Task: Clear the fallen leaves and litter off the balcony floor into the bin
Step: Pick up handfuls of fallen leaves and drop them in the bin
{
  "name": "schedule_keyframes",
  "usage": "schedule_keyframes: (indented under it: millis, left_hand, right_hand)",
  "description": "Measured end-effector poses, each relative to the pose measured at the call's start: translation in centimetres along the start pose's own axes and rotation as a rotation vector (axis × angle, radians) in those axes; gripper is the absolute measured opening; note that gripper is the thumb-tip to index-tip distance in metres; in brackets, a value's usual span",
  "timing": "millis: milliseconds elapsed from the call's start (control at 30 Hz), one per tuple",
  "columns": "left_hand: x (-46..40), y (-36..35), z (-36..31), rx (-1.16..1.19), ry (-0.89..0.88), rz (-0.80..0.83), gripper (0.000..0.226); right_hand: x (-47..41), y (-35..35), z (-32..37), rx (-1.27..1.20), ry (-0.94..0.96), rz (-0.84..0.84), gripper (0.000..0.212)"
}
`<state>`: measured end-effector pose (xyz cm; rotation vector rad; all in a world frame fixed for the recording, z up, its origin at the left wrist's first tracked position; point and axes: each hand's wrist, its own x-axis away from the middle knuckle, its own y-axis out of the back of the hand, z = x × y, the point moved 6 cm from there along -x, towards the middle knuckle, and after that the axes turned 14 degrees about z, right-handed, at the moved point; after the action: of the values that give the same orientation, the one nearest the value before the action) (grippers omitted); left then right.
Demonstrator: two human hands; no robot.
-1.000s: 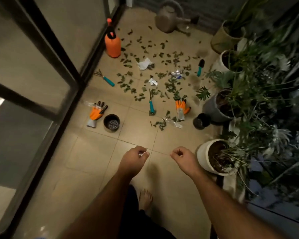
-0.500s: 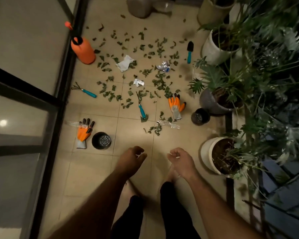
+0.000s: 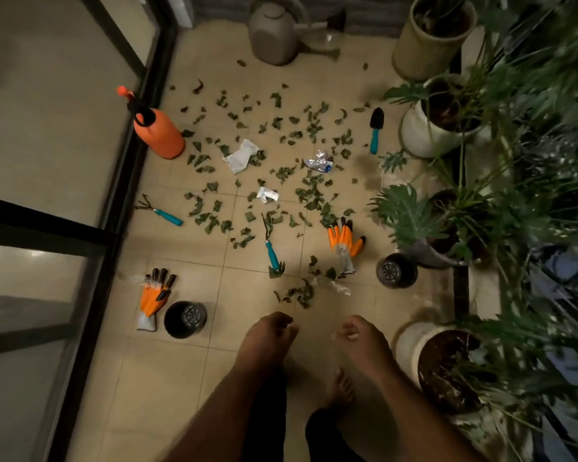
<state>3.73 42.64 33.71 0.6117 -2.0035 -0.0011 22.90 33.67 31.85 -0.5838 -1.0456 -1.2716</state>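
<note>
Left hand (image 3: 268, 335): lower centre of frame, fingers loosely curled, holding nothing.
Right hand (image 3: 361, 338): just right of it, apart, fingers loosely curled, empty.
Fallen leaves (image 3: 274, 181): scattered over the tiled floor (image 3: 167, 388), centre of frame.
Litter: crumpled white paper (image 3: 241, 155), silver wrapper (image 3: 319, 161), small wrapper (image 3: 267, 195), all among the leaves.
Bin: cannot tell which container.
Orange sprayer (image 3: 157, 131): upper left, by the glass door.
Orange gloves: one lower left (image 3: 154, 298), one centre right (image 3: 345, 243).

Right-edge plants (image 3: 548, 195) blurred; watering can (image 3: 274, 31) cut off.
</note>
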Motion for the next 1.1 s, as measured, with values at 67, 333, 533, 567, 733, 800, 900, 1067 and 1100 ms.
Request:
schedule_keyframes:
  millis: [67, 333, 533, 567, 733, 800, 900, 1067, 1100]
  left_hand:
    - [-1.5, 0.2, -0.4, -0.002, 0.014, 0.038, 0.035]
    - [-11.6, 2.2, 1.5, -0.153, -0.024, 0.086, 0.037]
    - [-21.0, 2.4, 7.1, -0.272, 0.016, 0.025, 0.043]
    - [-22.4, 2.4, 8.1, -0.3, 0.013, 0.017, 0.043]
    - [-29.3, 0.6, 13.6, -0.384, 0.012, 0.006, 0.041]
    - [-31.9, -0.5, 15.6, -0.396, 0.005, 0.006, 0.042]
    - [-35.0, -2.2, 17.6, -0.431, -0.043, -0.006, 0.04]
    - [-38.1, -4.2, 19.0, -0.468, -0.164, -0.089, 0.032]
    - [-38.5, -4.4, 19.4, -0.481, -0.18, -0.104, 0.031]
  right_hand:
    - [-1.2, 0.6, 0.6, 0.009, -0.013, 0.001, 0.038]
    - [-10.0, 1.9, -1.2, -0.013, -0.027, -0.036, 0.031]
    - [-20.3, -0.9, -6.1, 0.004, -0.035, -0.015, 0.032]
    - [-21.9, -1.4, -6.5, 0.029, -0.017, -0.019, 0.034]
    - [-30.4, -4.5, -10.6, 0.104, 0.058, -0.021, 0.035]
    - [-33.4, -5.8, -11.9, 0.15, 0.079, -0.04, 0.034]
    - [-37.1, -7.7, -13.1, 0.264, 0.119, -0.08, 0.029]
    - [-40.5, -10.2, -14.4, 0.485, 0.162, -0.157, 0.034]
    - [-41.1, -10.6, -14.8, 0.504, 0.152, -0.145, 0.041]
